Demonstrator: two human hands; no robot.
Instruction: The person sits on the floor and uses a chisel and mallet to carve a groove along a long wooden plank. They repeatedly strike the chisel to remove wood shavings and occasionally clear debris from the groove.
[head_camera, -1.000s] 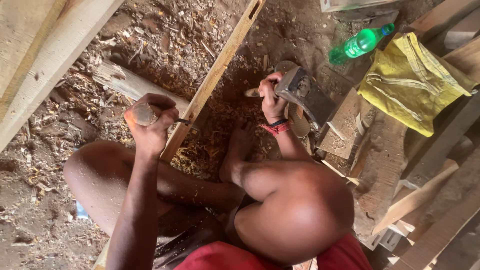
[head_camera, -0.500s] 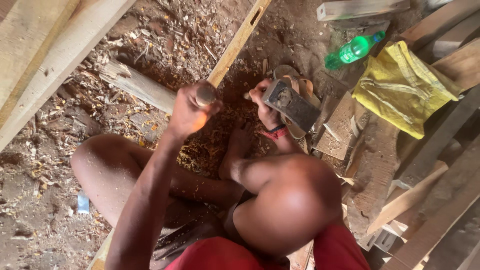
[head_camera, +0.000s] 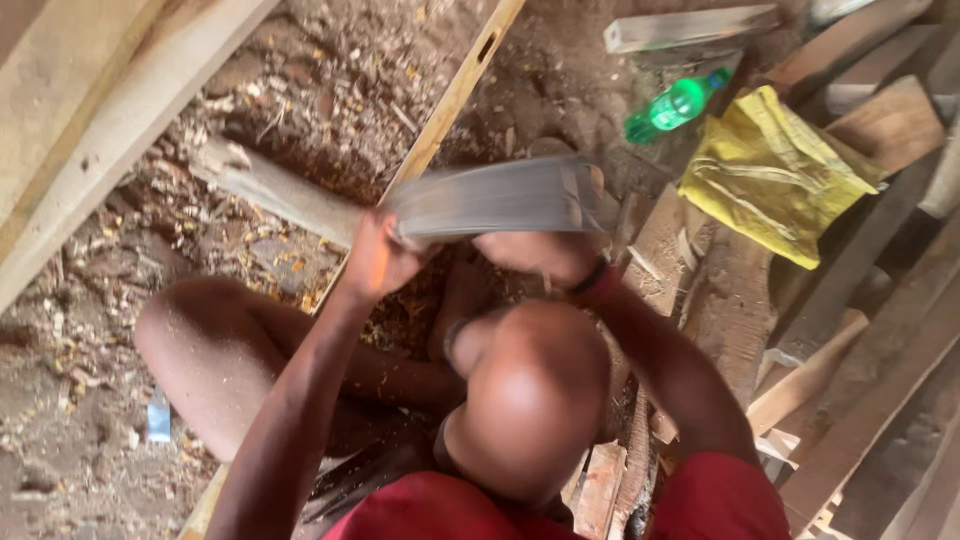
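Two hands work low over the sawdust floor: my left hand (head_camera: 375, 255) is clenched around the handle end of a motion-blurred flat tool (head_camera: 495, 200), my right hand (head_camera: 545, 255) closed beneath it, holding something I cannot make out. I judge the swinging tool could glance off the long wooden batten (head_camera: 455, 95) and strike those fingers or my knee. One green plastic bottle (head_camera: 675, 105) lies capped, its contents indiscernible, beside a crumpled yellow sack (head_camera: 775, 170).

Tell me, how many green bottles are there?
1. The green bottle lies on the ground at the top right, just left of the yellow bag. More could be hidden under the bag or the planks.
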